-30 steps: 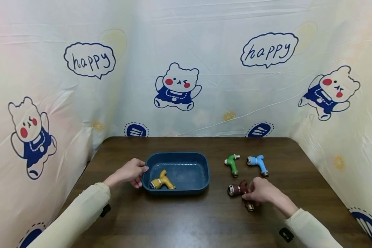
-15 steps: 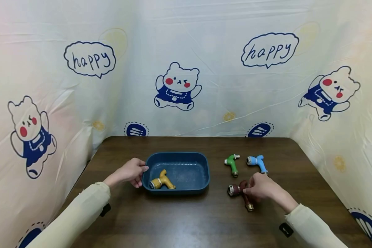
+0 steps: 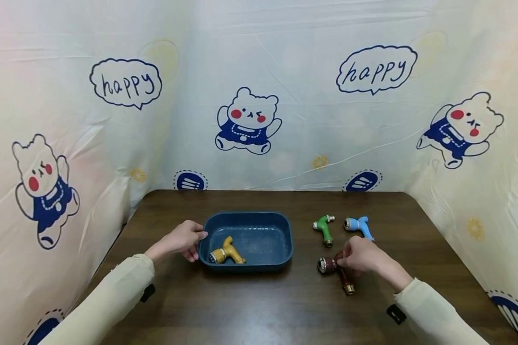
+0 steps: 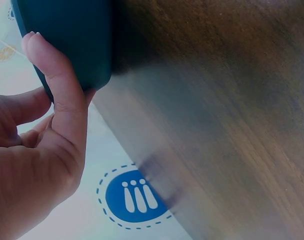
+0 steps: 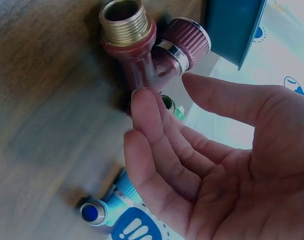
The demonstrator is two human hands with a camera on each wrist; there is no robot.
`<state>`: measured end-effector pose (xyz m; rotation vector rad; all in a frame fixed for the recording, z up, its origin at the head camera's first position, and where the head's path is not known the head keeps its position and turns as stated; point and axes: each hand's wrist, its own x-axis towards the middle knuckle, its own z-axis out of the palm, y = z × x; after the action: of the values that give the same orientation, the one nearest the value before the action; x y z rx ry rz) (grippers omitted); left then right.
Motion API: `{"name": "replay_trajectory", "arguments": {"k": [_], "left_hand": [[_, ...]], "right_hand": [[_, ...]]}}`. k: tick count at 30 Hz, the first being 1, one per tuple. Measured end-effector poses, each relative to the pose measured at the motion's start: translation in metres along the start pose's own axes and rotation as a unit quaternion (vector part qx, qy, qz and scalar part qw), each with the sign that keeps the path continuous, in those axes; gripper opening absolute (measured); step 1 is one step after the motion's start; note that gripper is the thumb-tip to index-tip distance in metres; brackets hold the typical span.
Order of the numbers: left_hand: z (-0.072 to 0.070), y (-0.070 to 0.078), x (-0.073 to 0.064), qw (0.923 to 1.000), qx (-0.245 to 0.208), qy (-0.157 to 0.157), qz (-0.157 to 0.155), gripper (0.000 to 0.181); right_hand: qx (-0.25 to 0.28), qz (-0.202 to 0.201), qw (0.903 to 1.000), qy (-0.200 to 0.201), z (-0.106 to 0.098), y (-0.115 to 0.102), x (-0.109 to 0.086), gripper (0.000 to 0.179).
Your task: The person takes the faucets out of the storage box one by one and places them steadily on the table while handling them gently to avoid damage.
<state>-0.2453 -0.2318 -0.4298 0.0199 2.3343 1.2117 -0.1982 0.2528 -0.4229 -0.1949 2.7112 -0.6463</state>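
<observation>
My left hand (image 3: 182, 239) grips the left end of a dark blue tray (image 3: 241, 268), its thumb over the rim and its fingers outside the wall. Inside the tray lies a yellow faucet (image 3: 229, 250). Over on the right, my right hand (image 3: 362, 255) is at a dark red faucet (image 3: 326, 265) with a ribbed knob and brass threaded end. In the right wrist view its fingertips (image 5: 146, 112) overlap the red body (image 5: 137, 70), with a gap between them and the thumb. The fingers hide the faucet's other end.
A green faucet (image 3: 323, 230) and a light blue faucet (image 3: 359, 225) lie behind the red one, the blue one partly covered by my right hand. The brown table (image 3: 250, 311) is backed by a printed curtain (image 3: 190, 120).
My right hand has shifted away from the red faucet's threaded end toward its far end, uncovering that threaded arm. The red faucet has barely moved. My left hand and the tray stay put.
</observation>
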Motion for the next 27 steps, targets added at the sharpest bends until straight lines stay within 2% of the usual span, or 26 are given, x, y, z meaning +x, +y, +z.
{"name": "replay_trajectory", "arguments": {"k": [4,11,20,27], "left_hand": [[-0.002,-0.003,-0.003,1.0000,-0.003,0.004,0.002,0.042],[-0.001,-0.001,-0.001,0.9998,-0.008,-0.008,0.014,0.045],[-0.005,0.004,0.000,0.9999,-0.007,0.001,0.014,0.042],[-0.001,0.001,0.001,0.9999,-0.007,-0.002,0.008,0.041]], "right_hand": [[0.006,-0.016,0.9998,0.002,0.000,-0.004,0.003,0.022],[-0.003,-0.010,0.9999,0.004,0.000,-0.006,0.004,0.021],[-0.003,-0.026,0.9996,0.003,-0.010,-0.014,0.010,0.022],[-0.005,-0.026,0.9997,-0.002,-0.008,-0.013,0.009,0.022]]}}
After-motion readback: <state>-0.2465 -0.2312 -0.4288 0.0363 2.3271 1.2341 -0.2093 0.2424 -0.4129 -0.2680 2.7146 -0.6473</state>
